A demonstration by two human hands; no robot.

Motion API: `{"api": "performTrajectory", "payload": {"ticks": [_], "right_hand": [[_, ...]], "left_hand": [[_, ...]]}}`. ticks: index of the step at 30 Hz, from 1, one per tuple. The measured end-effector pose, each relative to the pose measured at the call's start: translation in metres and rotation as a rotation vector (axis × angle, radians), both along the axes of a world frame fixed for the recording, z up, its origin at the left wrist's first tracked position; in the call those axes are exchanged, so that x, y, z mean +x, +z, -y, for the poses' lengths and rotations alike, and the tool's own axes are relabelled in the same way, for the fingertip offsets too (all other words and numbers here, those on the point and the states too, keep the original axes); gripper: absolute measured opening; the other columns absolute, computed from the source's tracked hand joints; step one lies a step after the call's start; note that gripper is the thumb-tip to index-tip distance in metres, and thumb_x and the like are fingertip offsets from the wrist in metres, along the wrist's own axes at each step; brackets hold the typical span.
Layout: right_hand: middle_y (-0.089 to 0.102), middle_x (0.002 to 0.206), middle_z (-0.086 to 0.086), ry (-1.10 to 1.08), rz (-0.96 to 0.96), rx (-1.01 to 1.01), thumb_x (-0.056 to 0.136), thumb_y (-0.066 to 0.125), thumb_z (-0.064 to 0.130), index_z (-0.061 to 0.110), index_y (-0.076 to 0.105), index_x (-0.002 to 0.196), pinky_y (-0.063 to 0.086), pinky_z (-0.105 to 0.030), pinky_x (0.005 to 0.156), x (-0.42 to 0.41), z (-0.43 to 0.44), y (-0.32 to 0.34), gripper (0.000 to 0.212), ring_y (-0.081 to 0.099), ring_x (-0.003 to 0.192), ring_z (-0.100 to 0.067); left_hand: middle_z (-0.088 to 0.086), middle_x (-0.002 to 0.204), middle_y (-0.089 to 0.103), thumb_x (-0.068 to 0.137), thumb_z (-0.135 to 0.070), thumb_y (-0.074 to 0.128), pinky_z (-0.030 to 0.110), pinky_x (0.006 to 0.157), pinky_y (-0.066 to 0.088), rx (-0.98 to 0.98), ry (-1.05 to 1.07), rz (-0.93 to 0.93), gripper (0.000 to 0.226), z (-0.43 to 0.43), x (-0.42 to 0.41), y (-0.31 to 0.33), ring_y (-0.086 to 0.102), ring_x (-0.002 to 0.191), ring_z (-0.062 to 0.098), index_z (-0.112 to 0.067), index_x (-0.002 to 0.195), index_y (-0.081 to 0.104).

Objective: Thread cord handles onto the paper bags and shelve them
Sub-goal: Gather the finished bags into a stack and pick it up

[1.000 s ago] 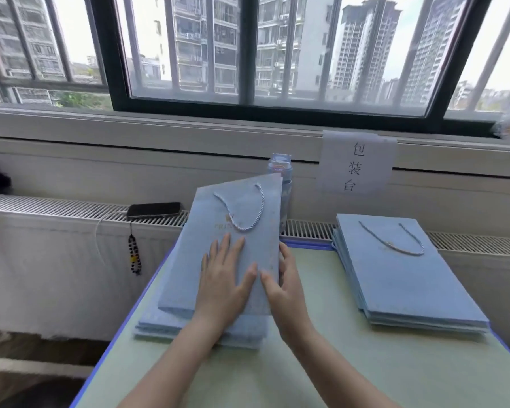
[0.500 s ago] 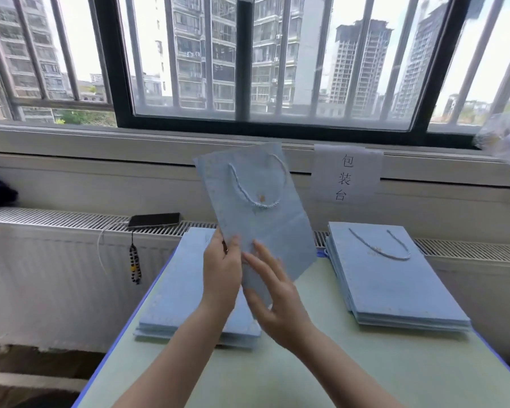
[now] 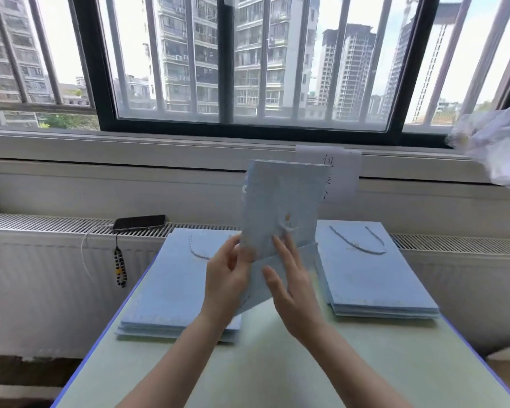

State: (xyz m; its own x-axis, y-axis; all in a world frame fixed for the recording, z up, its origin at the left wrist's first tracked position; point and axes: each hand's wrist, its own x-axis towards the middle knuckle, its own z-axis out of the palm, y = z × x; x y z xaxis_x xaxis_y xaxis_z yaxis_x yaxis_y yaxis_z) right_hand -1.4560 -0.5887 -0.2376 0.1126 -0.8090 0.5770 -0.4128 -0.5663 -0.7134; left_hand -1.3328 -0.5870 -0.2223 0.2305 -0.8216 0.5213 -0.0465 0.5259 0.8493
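Observation:
I hold one light blue paper bag (image 3: pixel 280 207) upright above the table, between two stacks. My left hand (image 3: pixel 227 278) pinches its lower left edge. My right hand (image 3: pixel 292 278) lies with straight fingers against the bag's front, near its folded bottom. Only a bit of white cord shows at the bag's left edge. A stack of flat blue bags (image 3: pixel 171 284) lies at the left, its top bag with a white cord handle. A second stack (image 3: pixel 371 275) lies at the right, also with a cord handle on top.
The pale green table (image 3: pixel 277 369) has a blue edge. A black phone (image 3: pixel 139 222) with a bead strap lies on the radiator ledge at the left. A paper sign (image 3: pixel 340 172) hangs on the wall behind the bag. Crumpled plastic (image 3: pixel 498 136) sits on the sill at the right.
The bag was lifted off the left stack, raised upright and turned, so its cord handle no longer faces me. My right hand moved onto its front.

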Motion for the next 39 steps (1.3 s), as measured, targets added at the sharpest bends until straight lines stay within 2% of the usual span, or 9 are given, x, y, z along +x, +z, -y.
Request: {"api": "performTrajectory", "payload": {"ticks": [4, 9, 14, 21, 26, 29, 31, 33, 39], "right_hand": [[0.054, 0.134, 0.008, 0.07, 0.365, 0.04, 0.081, 0.043, 0.067, 0.019, 0.039, 0.142, 0.043, -0.019, 0.098, -0.011, -0.005, 0.021, 0.078, 0.05, 0.123, -0.002], [0.067, 0.116, 0.003, -0.092, 0.52, -0.063, 0.093, 0.047, 0.027, 0.02, 0.058, 0.123, 0.057, -0.031, 0.081, -0.039, -0.009, 0.027, 0.032, 0.066, 0.102, -0.009], [0.073, 0.101, 0.004, -0.122, 0.685, -0.006, 0.094, 0.053, 0.007, 0.02, 0.067, 0.106, 0.057, -0.031, 0.081, -0.066, -0.007, 0.025, 0.022, 0.069, 0.096, -0.016], [0.068, 0.091, 0.022, -0.35, 0.641, 0.028, 0.086, 0.062, -0.002, 0.031, 0.065, 0.099, 0.05, -0.01, 0.079, -0.093, 0.004, 0.005, 0.036, 0.065, 0.089, 0.007], [0.073, 0.089, 0.005, -0.329, 0.835, 0.114, 0.083, 0.059, -0.009, 0.016, 0.072, 0.093, 0.054, -0.02, 0.078, -0.144, 0.024, 0.013, 0.03, 0.068, 0.081, -0.006], [0.074, 0.082, 0.005, -0.216, 0.965, 0.141, 0.084, 0.055, -0.013, 0.015, 0.069, 0.089, 0.053, -0.019, 0.07, -0.172, 0.035, 0.021, 0.032, 0.067, 0.077, -0.009], [0.073, 0.084, 0.005, -0.215, 1.025, 0.137, 0.086, 0.056, -0.011, 0.013, 0.068, 0.092, 0.053, -0.017, 0.07, -0.19, 0.044, 0.022, 0.028, 0.067, 0.078, -0.009], [0.071, 0.1, 0.002, -0.293, 0.884, 0.14, 0.088, 0.058, -0.004, 0.013, 0.066, 0.102, 0.052, -0.019, 0.08, -0.204, 0.053, 0.021, 0.024, 0.066, 0.091, -0.009], [0.039, 0.148, -0.004, -0.685, -0.155, 0.335, 0.094, 0.049, 0.019, 0.011, 0.038, 0.142, 0.026, -0.034, 0.107, -0.232, 0.062, -0.02, 0.051, 0.034, 0.135, -0.023]], "left_hand": [[-0.006, 0.126, 0.063, 0.094, -0.025, 0.051, 0.021, 0.094, 0.047, -0.178, -0.192, 0.281, 0.04, -0.004, -0.026, -0.005, 0.06, 0.115, 0.008, -0.016, 0.133, 0.053], [-0.003, 0.144, 0.044, 0.092, -0.006, 0.053, 0.016, 0.106, 0.034, -0.288, -0.23, 0.489, 0.05, 0.012, -0.049, -0.016, 0.04, 0.134, 0.004, -0.017, 0.139, 0.04], [-0.009, 0.141, 0.043, 0.093, -0.007, 0.05, 0.018, 0.104, 0.038, -0.329, -0.191, 0.531, 0.049, 0.023, -0.071, -0.034, 0.041, 0.132, 0.0, -0.013, 0.14, 0.037], [-0.012, 0.137, 0.045, 0.094, -0.02, 0.043, 0.014, 0.106, 0.033, -0.259, -0.236, 0.564, 0.039, 0.028, -0.1, -0.047, 0.04, 0.129, -0.005, -0.015, 0.133, 0.047], [0.003, 0.157, 0.016, 0.093, -0.025, 0.059, 0.026, 0.117, 0.012, -0.008, 0.191, 0.48, 0.07, 0.056, -0.087, -0.055, 0.011, 0.146, 0.014, -0.012, 0.149, 0.019], [0.0, 0.147, 0.041, 0.087, -0.041, 0.062, 0.034, 0.111, 0.033, 0.272, 0.012, 0.306, 0.074, 0.076, -0.071, -0.054, 0.04, 0.134, 0.01, -0.015, 0.148, 0.029], [-0.01, 0.11, 0.068, 0.092, -0.025, 0.061, 0.023, 0.085, 0.05, 0.34, -0.119, 0.214, 0.036, 0.078, -0.078, -0.053, 0.062, 0.096, -0.005, -0.018, 0.126, 0.056], [-0.014, 0.088, 0.069, 0.093, -0.007, 0.057, 0.015, 0.067, 0.048, 0.357, -0.104, 0.136, 0.019, 0.083, -0.095, -0.052, 0.062, 0.072, -0.007, -0.018, 0.105, 0.065], [0.005, 0.092, 0.066, 0.091, -0.004, 0.045, 0.029, 0.066, 0.039, 0.44, 0.001, 0.303, 0.021, 0.102, -0.154, -0.044, 0.058, 0.087, 0.025, -0.007, 0.096, 0.065]]}}
